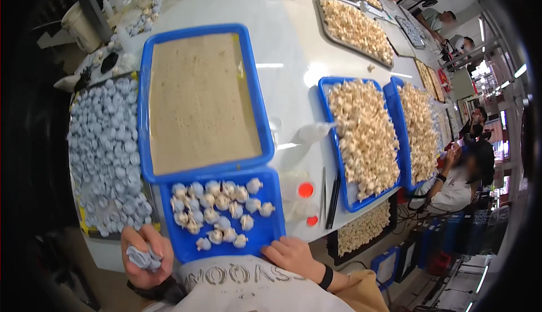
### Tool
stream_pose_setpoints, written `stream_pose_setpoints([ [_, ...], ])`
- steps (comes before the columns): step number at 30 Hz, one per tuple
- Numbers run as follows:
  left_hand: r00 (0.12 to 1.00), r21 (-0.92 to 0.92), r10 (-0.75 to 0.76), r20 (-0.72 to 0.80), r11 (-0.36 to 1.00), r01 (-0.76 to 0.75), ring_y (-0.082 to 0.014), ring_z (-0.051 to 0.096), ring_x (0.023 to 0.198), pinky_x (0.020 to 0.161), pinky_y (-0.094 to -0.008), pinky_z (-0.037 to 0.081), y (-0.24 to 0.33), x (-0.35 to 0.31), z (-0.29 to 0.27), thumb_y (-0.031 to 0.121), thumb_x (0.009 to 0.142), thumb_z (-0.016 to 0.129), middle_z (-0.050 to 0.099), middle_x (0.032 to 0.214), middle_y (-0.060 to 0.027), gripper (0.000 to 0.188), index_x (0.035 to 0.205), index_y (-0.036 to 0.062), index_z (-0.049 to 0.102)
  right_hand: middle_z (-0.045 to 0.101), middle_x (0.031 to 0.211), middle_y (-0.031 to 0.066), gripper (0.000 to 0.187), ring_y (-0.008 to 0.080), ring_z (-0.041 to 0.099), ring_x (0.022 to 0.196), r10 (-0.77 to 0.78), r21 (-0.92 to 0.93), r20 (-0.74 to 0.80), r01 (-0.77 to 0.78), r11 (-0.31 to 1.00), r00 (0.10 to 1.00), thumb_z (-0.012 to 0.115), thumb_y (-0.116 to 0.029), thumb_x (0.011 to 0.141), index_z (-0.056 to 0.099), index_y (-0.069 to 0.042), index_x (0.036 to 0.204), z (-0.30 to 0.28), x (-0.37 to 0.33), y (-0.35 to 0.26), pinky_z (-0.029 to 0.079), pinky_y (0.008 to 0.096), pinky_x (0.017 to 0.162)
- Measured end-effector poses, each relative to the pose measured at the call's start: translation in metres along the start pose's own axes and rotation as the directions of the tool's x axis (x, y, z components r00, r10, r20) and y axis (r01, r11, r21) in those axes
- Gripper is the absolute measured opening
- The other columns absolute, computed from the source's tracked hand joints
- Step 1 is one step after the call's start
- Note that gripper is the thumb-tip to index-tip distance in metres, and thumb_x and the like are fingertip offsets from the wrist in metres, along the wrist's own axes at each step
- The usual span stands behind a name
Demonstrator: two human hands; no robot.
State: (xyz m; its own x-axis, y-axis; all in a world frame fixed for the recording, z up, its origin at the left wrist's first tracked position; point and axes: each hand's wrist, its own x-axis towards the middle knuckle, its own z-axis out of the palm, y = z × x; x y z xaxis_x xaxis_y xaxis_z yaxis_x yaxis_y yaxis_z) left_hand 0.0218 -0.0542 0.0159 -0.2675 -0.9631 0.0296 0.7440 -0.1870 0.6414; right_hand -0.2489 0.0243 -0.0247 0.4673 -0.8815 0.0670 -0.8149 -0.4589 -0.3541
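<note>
Pale grey-blue crumpled pieces (144,258), several by the look of it, are clasped in my left hand (148,250), off the near left corner of a small blue tray (271,199). Inside that tray sit several small rounded parts (223,202), each part grey-blue and part beige. My right hand (291,255) rests at the tray's near right corner, its fingers bent together against the rim. To the left, a tray heaped with loose grey-blue rounded pieces (107,148) lies close to my left hand.
Beyond the small tray is a larger blue tray (262,114) with a brown board inside. To the right stand a squeeze bottle (313,133), tweezers (323,199), a black pen-like tool (333,202) and blue trays of beige pieces (364,137). A person (451,193) sits farther right.
</note>
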Motion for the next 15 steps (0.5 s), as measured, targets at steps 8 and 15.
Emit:
stream_pose_setpoints([
  [8, 0.993, 0.257, 0.117, 0.034, 0.959, -0.122, -0.0144, 0.044, 0.052, 0.030, -0.0167, 0.034, 0.032, -0.033, -0.005, 0.038, 0.081, 0.061, 0.039, 0.083, -0.0095, 0.042, 0.088, 0.0079, 0.033, 0.042, 0.064, 0.0023, 0.018, 0.0185, 0.045, 0.060, 0.088, 0.058, -0.309, -0.073, 0.996, 0.947, 0.067, -0.018, 0.067, 0.056, -0.009, 0.079, 0.010, 0.012, -0.007, 0.036, 0.0298, 0.051],
  [15, 0.998, 0.251, -0.021, -0.059, 0.967, 0.035, -0.0128, 0.046, 0.053, 0.029, -0.0162, 0.034, 0.000, -0.047, -0.023, 0.038, 0.080, 0.062, 0.038, 0.084, -0.0095, 0.044, 0.087, 0.0071, 0.032, 0.047, 0.069, 0.0026, 0.024, 0.0202, 0.046, 0.065, 0.198, 0.166, -0.464, -0.134, 0.977, 0.863, 0.072, -0.016, 0.062, 0.062, -0.010, 0.083, 0.025, -0.011, -0.013, 0.037, 0.0312, 0.056],
])
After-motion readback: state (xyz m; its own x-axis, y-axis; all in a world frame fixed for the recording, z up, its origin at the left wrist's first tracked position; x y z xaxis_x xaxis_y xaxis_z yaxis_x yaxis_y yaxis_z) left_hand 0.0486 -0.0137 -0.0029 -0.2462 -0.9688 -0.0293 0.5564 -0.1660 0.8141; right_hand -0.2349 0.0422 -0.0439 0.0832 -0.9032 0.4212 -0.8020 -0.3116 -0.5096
